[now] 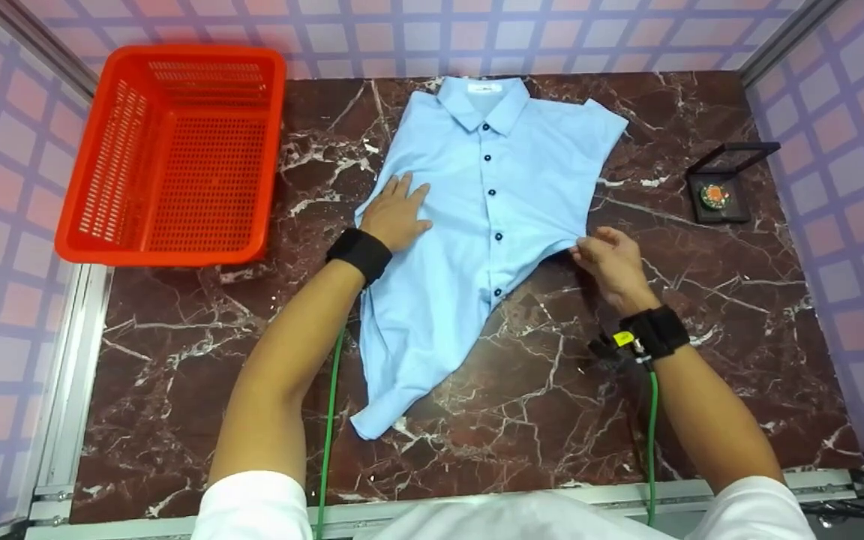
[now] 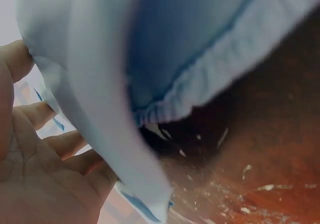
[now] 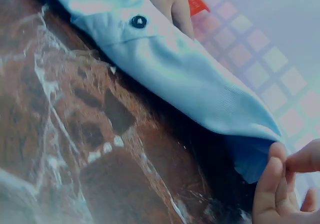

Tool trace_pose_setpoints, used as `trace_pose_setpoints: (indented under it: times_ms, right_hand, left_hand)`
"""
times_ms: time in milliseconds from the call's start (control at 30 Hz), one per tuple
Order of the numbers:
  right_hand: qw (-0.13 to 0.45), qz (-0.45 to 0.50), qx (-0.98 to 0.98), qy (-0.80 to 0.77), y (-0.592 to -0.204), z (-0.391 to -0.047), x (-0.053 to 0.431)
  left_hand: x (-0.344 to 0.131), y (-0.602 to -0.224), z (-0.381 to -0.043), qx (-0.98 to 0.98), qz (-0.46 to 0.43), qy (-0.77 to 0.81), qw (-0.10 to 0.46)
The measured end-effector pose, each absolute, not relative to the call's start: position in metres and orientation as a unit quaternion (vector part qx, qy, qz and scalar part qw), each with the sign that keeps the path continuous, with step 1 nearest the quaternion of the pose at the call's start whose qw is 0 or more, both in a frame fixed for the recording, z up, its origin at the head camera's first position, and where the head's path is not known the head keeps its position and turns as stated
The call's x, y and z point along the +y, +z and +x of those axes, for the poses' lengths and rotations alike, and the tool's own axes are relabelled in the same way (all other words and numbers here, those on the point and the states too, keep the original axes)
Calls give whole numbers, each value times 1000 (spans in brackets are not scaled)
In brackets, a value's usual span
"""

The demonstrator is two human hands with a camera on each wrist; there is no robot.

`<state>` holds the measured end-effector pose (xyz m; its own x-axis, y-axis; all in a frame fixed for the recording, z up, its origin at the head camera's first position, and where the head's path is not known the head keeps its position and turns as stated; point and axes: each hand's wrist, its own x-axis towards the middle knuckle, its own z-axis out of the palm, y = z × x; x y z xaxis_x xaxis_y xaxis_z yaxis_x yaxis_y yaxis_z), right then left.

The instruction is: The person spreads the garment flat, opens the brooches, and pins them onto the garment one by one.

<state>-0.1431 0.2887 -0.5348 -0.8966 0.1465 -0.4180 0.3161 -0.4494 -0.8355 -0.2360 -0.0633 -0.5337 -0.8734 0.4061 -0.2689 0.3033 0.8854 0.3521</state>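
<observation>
A light blue button-up shirt (image 1: 454,217) lies front up on the dark marbled table, its collar at the far side and its lower part drawn askew toward the near left. My left hand (image 1: 396,214) rests with spread fingers on the shirt's left side. In the left wrist view, that hand (image 2: 47,154) is against the cloth, with a loose fold hanging beside it. My right hand (image 1: 612,262) pinches the shirt's right edge between thumb and fingertips. The right wrist view shows the hand (image 3: 287,181) holding the cloth's edge slightly raised, with a dark button (image 3: 139,21) farther along.
A red plastic basket (image 1: 273,150) stands at the back left. On the right sits a small open black case (image 1: 721,212) with a round orange-and-green item inside. Green cables (image 1: 333,405) run from both wristbands toward the near edge. Checkered walls enclose the table.
</observation>
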Motion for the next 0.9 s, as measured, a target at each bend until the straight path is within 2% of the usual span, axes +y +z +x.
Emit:
trace_pose_setpoints:
  times_ms: [233,467,567,667,900]
  right_hand:
    - [181,281,295,-895,-531,-159,295]
    - [240,289,263,-888,-536,-176,282]
    - [243,236,375,-863,-541,-180,272]
    - [219,185,495,-820,-546,-182,263]
    - [159,158,602,-767,-549,-181,252]
  left_hand:
    - [-64,-532,-235,955,194,147,168]
    - [-63,-531,-235,955,193,144,173]
    - [-62,-530,-235,955,190,146,172]
    - [-61,-529,-233,955,189,152,171]
    - [-63,-530,-233,958,183,151,164]
